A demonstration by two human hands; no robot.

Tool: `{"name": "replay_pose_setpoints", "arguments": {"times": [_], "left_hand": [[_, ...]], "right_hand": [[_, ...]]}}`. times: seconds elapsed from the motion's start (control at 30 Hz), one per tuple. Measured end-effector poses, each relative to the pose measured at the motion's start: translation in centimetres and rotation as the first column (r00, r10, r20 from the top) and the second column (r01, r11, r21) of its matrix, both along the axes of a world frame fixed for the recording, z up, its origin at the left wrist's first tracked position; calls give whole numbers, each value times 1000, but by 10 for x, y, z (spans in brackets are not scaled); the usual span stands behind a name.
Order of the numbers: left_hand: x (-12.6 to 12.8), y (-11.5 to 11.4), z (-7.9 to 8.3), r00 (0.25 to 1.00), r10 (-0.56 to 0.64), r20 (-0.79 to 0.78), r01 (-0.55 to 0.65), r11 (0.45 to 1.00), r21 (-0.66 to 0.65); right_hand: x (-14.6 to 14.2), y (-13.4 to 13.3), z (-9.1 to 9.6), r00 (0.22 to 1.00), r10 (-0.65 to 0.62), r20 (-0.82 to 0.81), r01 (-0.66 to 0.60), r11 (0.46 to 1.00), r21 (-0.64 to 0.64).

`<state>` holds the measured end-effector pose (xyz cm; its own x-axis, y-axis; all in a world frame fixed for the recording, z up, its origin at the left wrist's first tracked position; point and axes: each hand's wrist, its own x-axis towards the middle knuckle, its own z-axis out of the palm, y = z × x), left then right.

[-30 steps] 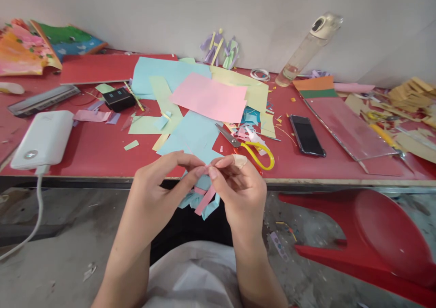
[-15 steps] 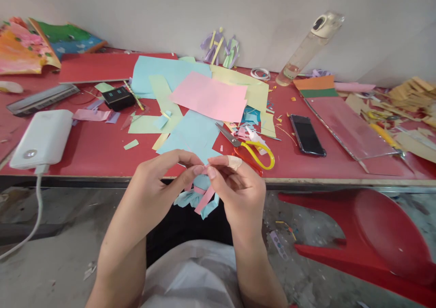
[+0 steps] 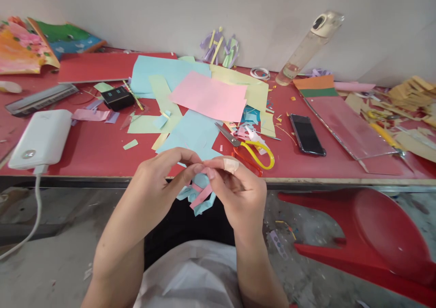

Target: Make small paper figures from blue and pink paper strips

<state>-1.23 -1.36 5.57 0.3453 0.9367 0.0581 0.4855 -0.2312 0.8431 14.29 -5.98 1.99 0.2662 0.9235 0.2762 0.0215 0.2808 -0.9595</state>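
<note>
Both my hands meet just below the front edge of the red table [image 3: 95,149]. My left hand [image 3: 160,181] and my right hand [image 3: 238,190] pinch the top of a small paper piece [image 3: 199,194] made of light blue and pink strips, which hang down between them. A plaster wraps one finger of my right hand. Yellow-handled scissors [image 3: 250,146] lie on the table right behind my right hand, on a light blue sheet [image 3: 190,133]. A pink sheet [image 3: 209,96] lies further back on the paper pile.
A white power bank [image 3: 41,137] with a cable sits at the left, a black phone [image 3: 306,135] at the right. A leaning bottle [image 3: 308,47], folded paper figures [image 3: 220,49], and a clear sheet [image 3: 347,126] are further back. A red chair [image 3: 374,235] stands right of my knees.
My hands have closed in slightly and lifted the strip piece a little; the hanging strips have shifted up and turned. Nothing on the table moved.
</note>
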Motion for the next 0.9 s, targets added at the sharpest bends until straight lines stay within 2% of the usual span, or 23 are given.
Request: {"name": "replay_pose_setpoints", "arguments": {"times": [0.23, 0.53, 0.7, 0.9], "left_hand": [[3, -2, 2, 1000, 25, -3, -25, 1000, 3], [5, -3, -1, 995, 47, -84, -37, 993, 115], [6, -3, -1, 995, 55, -79, -47, 994, 102], [8, 0, 3, 999, 41, -18, -40, 998, 37]], "right_hand": [[2, 1, 5, 999, 14, 45, -13, 1000, -25], [5, 1, 5, 997, 56, 45, -51, 993, -105], [7, 1, 5, 993, 88, 77, -76, 986, -145], [9, 0, 3, 994, 102, 24, -96, 979, -177]]}}
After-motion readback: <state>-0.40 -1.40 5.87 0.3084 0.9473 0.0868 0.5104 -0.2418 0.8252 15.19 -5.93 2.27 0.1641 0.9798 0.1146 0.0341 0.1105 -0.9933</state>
